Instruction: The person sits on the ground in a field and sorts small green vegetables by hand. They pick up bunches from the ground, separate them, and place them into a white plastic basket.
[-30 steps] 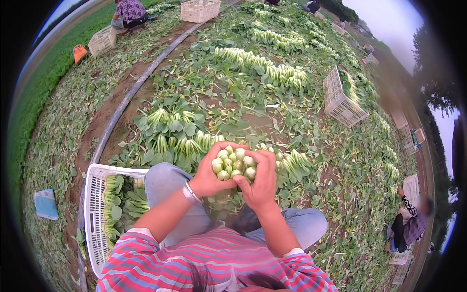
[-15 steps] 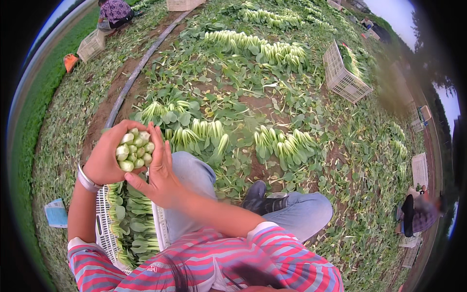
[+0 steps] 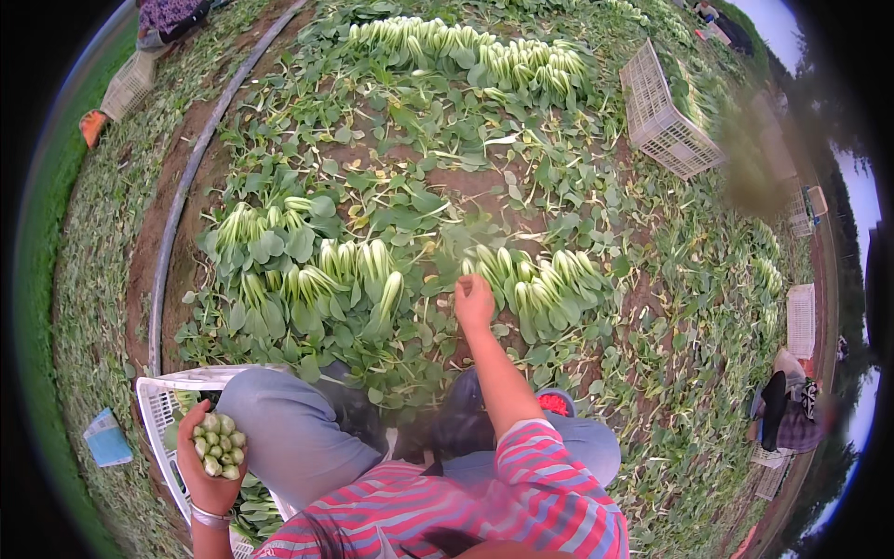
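Observation:
My left hand (image 3: pixel 207 470) grips a bunch of green leafy vegetables (image 3: pixel 219 443) by their pale cut stems, held over the white plastic crate (image 3: pixel 158 405) at my lower left. That crate holds several more of the same vegetables. My right hand (image 3: pixel 473 303) reaches forward to the ground and touches a row of cut green vegetables (image 3: pixel 535 279) lying on the soil. Another row of them (image 3: pixel 317 270) lies to the left of that hand.
A long row of cut vegetables (image 3: pixel 475 47) lies farther off. A white crate (image 3: pixel 666 116) stands at the upper right, others (image 3: pixel 801 317) at the right. A pipe (image 3: pixel 182 196) runs along the left. Another person (image 3: pixel 792 405) crouches at the right, one more (image 3: pixel 168 19) at the top left. A blue object (image 3: pixel 104 438) lies left of the crate.
The bunch was held in both hands in front of me, then swung left. Now only my left hand holds it over the crate, and my right hand has reached out to the vegetables on the ground.

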